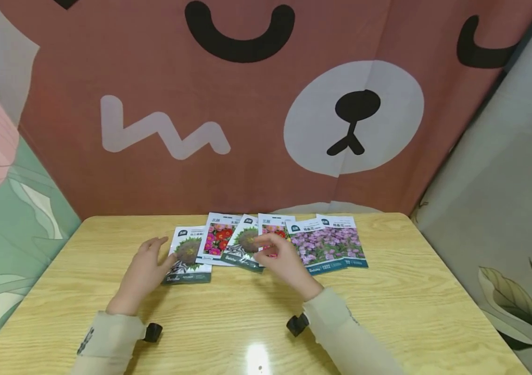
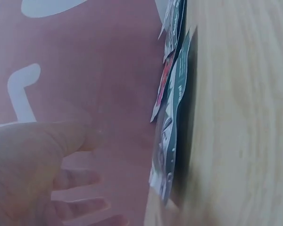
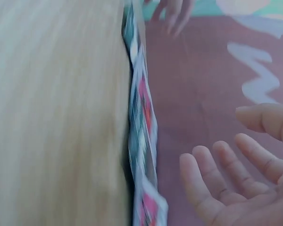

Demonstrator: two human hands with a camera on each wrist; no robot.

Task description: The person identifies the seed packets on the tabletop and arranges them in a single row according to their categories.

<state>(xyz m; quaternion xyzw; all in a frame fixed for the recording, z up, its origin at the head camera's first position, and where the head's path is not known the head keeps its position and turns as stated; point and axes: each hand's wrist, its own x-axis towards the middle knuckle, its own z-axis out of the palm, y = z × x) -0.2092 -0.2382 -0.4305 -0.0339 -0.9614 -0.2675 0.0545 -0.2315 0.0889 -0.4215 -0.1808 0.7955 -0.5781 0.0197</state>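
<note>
Packets: six flat seed packets, picture side up in an overlapping row near the far edge of the table.
Order, from the left: sunflower packet, red-flower packet, second sunflower packet, second red-flower packet, purple-flower packet, last purple-flower packet.
Left hand: the left hand is beside the leftmost packet, thumb and fingers spread. Head view sets the thumb over that packet's edge; left wrist view shows a gap. Nothing gripped.
Right hand: the right hand hovers by the middle of the row, fingers loosely bent, thumb apart from them. Right wrist view shows it clear of the packets, holding nothing.
Done: all six lie on the table; the purple pair sits together at the right end, apparently in place.
Left: sunflower and red-flower packets alternate, tilts vary; if matching or squaring is wanted, that seems undone. Final layout cannot be told.
Behind: reddish printed cloth.
</note>
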